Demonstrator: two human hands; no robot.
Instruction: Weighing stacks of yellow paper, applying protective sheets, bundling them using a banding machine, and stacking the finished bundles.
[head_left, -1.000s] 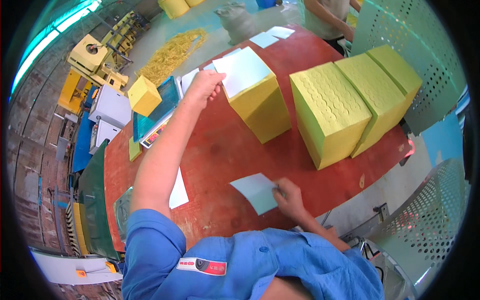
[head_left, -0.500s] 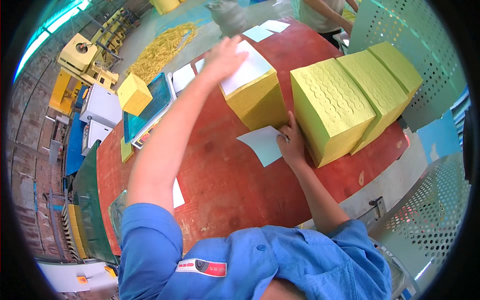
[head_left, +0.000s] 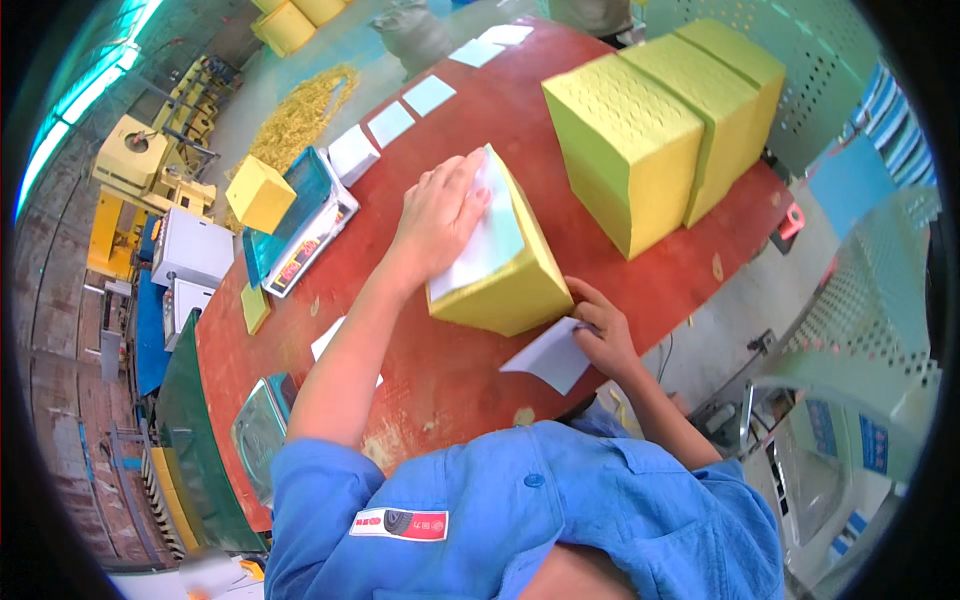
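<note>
On the red worktop (head_left: pixel 465 385) I see the yellow block (head_left: pixel 530 270), a white sheet (head_left: pixel 480 255) on its upper face. The left hand (head_left: pixel 437 220) lies over that sheet, its grip laid out flat; the right hand (head_left: pixel 603 328), just beside the block's near right corner, has its grip pinching a loose sheet (head_left: pixel 552 357). Right of the block, a row of yellow blocks (head_left: pixel 660 130) crowds that side; left of it sits a scale (head_left: pixel 318 235) bearing a yellow cube (head_left: pixel 260 195).

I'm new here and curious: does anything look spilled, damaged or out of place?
Loose yellow shreds lie heaped on the floor, like a spill; the red table shows pale, worn-looking patches that break up its colour.
</note>
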